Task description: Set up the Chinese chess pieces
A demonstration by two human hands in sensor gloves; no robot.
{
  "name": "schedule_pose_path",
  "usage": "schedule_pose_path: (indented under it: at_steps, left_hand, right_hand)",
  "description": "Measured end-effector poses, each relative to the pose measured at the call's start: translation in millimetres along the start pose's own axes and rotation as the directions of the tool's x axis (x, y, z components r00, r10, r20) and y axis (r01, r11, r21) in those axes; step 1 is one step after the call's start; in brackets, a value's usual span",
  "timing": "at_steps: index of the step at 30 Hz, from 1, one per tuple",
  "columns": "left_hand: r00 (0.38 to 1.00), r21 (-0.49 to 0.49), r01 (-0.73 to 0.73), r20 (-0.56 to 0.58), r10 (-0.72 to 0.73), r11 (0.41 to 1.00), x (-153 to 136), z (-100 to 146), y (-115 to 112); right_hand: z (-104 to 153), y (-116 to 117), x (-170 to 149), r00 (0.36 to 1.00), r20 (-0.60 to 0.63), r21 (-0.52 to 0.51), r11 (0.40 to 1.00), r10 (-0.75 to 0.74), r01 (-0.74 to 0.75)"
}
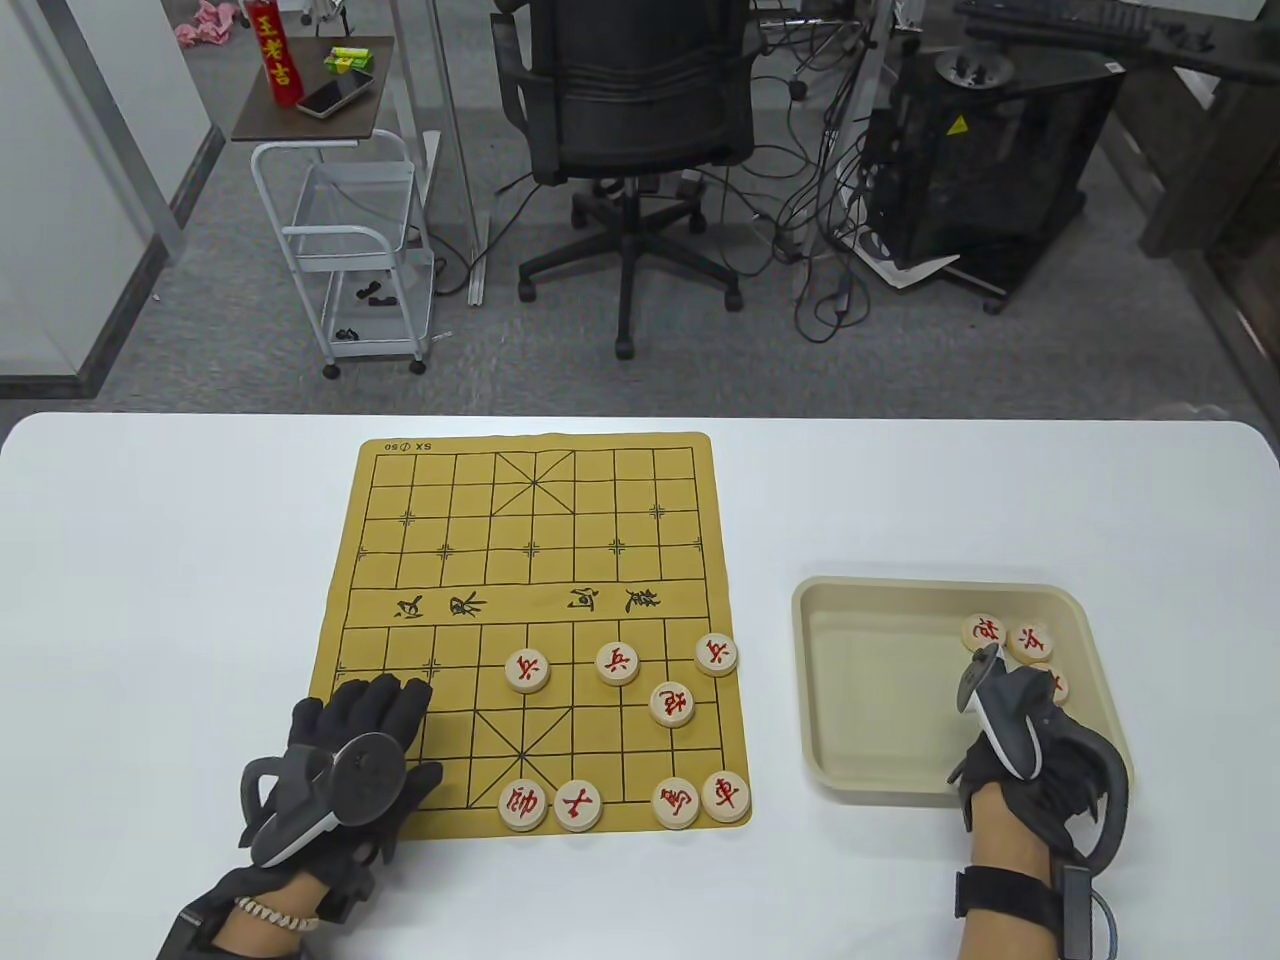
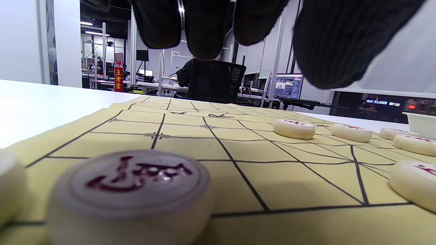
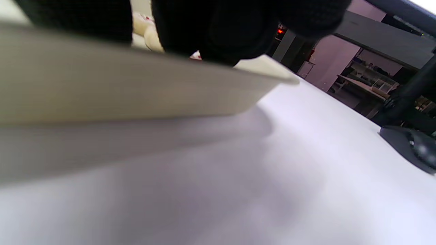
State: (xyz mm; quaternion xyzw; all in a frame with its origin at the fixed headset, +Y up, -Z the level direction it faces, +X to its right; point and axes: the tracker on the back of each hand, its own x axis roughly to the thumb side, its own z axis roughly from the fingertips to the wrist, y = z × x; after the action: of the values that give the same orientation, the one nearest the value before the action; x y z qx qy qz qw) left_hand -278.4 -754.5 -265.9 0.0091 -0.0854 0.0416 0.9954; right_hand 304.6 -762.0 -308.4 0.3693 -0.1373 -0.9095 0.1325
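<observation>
A yellow board mat (image 1: pixel 540 600) lies mid-table. On its near half stand several cream pieces with red characters: three in a row (image 1: pixel 617 662), one below them (image 1: pixel 673 704), and several on the near edge row (image 1: pixel 578 805). My left hand (image 1: pixel 395 705) rests flat, fingers spread, on the board's near left corner. In the left wrist view its fingers (image 2: pixel 204 27) hang above a close piece (image 2: pixel 131 194); a second piece (image 2: pixel 8 183) shows at the left edge. My right hand (image 1: pixel 1035 715) reaches into the beige tray (image 1: pixel 840 700) beside three pieces (image 1: pixel 983 631); its fingers are hidden under the tracker.
The tray sits right of the board, and its near wall (image 3: pixel 136 88) fills the right wrist view. Beyond the table's far edge stand an office chair (image 1: pixel 630 120) and a white cart (image 1: pixel 350 250). White tabletop (image 1: pixel 170 600) lies left of the board.
</observation>
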Motion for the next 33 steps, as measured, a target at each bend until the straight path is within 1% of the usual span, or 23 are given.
schedule_pose_path:
  at_steps: [3, 8, 13, 17, 20, 23, 26, 29, 31, 33]
  left_hand:
    - [1.000, -0.005, 0.003, 0.000, -0.003, 1.000, 0.4, -0.1, -0.3]
    - [1.000, -0.004, 0.000, -0.002, 0.000, 1.000, 0.2, -0.3, -0.5]
    - [1.000, -0.017, 0.005, -0.006, -0.005, 1.000, 0.4, -0.4, -1.2]
    - [1.000, -0.020, 0.007, -0.007, -0.007, 1.000, 0.5, -0.3, -1.3]
    - [1.000, -0.021, 0.006, -0.009, -0.006, 1.000, 0.4, -0.4, -1.4]
    - [1.000, -0.020, 0.000, -0.011, -0.001, 1.000, 0.0, -0.5, -1.2]
    - [1.000, -0.018, -0.008, -0.011, 0.008, 1.000, -0.9, -0.8, -1.3]
    - [1.000, -0.020, -0.009, -0.009, 0.009, 1.000, -1.0, -1.0, -1.6]
    - [1.000, -0.016, -0.010, -0.007, 0.010, 1.000, -1.1, -0.9, -1.5]
    - [1.000, -0.013, -0.010, -0.004, 0.010, 1.000, -1.0, -0.8, -1.4]
  right_hand:
    - [-0.6, 5.6, 0.4, 1.000, -0.009, -0.041, 0.999, 0.029, -0.030]
    - [-2.8, 7.4, 2.2, 0.999, -0.020, -0.027, 0.999, 0.028, -0.028]
    - [-2.0, 4.6, -0.7, 1.000, -0.020, -0.007, 1.000, -0.018, 0.018]
    - [-5.1, 8.7, -2.7, 0.998, -0.013, -0.044, 0.997, -0.062, 0.062]
    - [-8.7, 11.7, -8.8, 0.991, -0.009, -0.063, 0.989, -0.133, 0.132]
    - [-4.0, 11.1, -11.1, 0.987, 0.027, -0.119, 0.980, -0.157, 0.159]
    - [8.5, 1.3, -7.5, 0.974, 0.088, -0.154, 0.963, -0.210, 0.222]
    - [29.7, -18.4, 4.0, 0.941, 0.210, -0.173, 0.937, -0.266, 0.303]
    - [52.4, -36.3, 17.9, 0.895, 0.329, -0.185, 0.908, -0.302, 0.375]
    - [78.8, -51.5, 34.2, 0.850, 0.432, -0.215, 0.881, -0.301, 0.422]
